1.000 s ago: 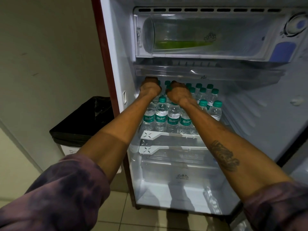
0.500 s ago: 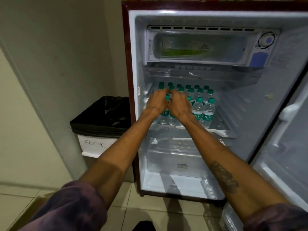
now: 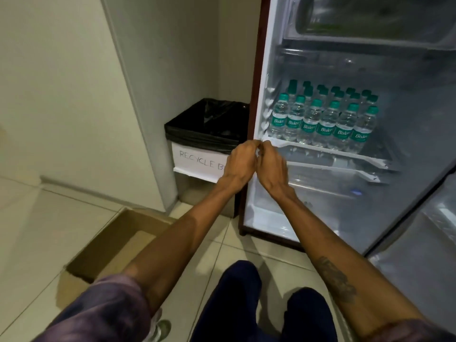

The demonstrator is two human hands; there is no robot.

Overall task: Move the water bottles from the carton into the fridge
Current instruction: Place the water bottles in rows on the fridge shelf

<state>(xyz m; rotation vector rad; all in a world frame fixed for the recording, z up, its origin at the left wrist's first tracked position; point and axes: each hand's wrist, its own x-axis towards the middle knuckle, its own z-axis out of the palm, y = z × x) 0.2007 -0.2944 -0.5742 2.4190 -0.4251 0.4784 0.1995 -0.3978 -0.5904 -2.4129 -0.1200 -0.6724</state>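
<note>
Plainly, the small clear plastic water bottles with green caps and green labels (image 3: 320,122) are seen standing upright in close rows on the upper white shelf (image 3: 328,151) inside the open white-lined, maroon-edged fridge (image 3: 256,95); six are counted in the front row, shoulder to shoulder, with more green caps showing behind.

The left hand (image 3: 240,161) is held in front of the fridge's left edge, just below the shelf's front corner; the right hand (image 3: 272,166) is held just beside it; whether the two are touching cannot be told through the blur. The fingers of both are curled inward, tips turned toward one another; nothing is seen gripped in either; both are apart from the bottles.

The brown open-topped cardboard carton (image 3: 113,245) is noted on the pale tiled floor (image 3: 49,230) at lower left, well apart from the fridge; its near corner is crossed by the left forearm.

A square bin lined with a black bag (image 3: 209,129) is set between the cream wall (image 3: 61,82) and the fridge; its white paper sign (image 3: 195,160) is lettered "RECYCLE B", the rest hidden by the left hand.

The fridge door (image 3: 419,255) is swung open at right; a dark tattoo (image 3: 338,280) is marked on the right forearm; mottled purple sleeves (image 3: 106,314) and dark-trousered knees (image 3: 234,304) are recorded along the bottom edge.
</note>
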